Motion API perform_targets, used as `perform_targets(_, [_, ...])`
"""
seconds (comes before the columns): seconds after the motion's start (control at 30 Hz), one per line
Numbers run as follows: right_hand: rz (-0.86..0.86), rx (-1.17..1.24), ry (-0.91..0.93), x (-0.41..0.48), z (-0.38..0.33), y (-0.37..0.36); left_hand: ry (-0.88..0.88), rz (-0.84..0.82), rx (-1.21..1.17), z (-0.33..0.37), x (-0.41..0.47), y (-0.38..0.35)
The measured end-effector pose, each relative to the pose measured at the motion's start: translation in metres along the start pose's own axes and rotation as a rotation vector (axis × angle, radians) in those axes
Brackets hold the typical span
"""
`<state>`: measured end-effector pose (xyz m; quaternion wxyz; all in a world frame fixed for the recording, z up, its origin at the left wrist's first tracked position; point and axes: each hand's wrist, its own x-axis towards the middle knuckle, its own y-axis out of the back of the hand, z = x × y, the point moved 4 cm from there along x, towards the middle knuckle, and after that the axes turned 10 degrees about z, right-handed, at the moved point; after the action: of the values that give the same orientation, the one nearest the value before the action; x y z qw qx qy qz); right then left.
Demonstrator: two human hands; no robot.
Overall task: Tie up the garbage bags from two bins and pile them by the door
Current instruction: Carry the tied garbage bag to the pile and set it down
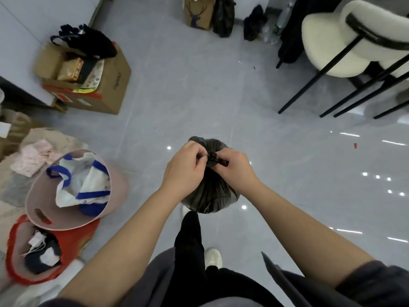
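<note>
The black garbage bag (210, 191) sits in the middle of the view, just ahead of the person's legs and over the grey tiled floor (199, 96); whether it rests on the floor or hangs from the hands cannot be told. Its mouth is gathered into a small bunched knot (212, 159) at the top. The left hand (184, 168) and the right hand (235, 168) meet at that knot, each with its fingers curled tight and pinching the twisted plastic from its own side. To the left stands a pink bin (44, 209) with a white and blue bag (84, 185) in it, touching a red bag (73, 240). Farther off are a cardboard box (110, 85) and, to the right, a white chair (327, 41).
</note>
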<state>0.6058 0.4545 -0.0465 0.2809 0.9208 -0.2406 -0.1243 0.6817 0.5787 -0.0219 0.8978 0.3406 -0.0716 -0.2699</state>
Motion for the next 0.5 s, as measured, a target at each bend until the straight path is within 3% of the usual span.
perform_targets(0.3, [0.067,0.023,-0.060,0.153,-0.001,0.016,-0.038,-0.054,0.001,0.010,0.167,-0.004])
perform_targets(0.5, [0.075,0.035,-0.002,0.264,0.006,0.047,-0.059,-0.039,0.013,0.032,0.278,-0.019])
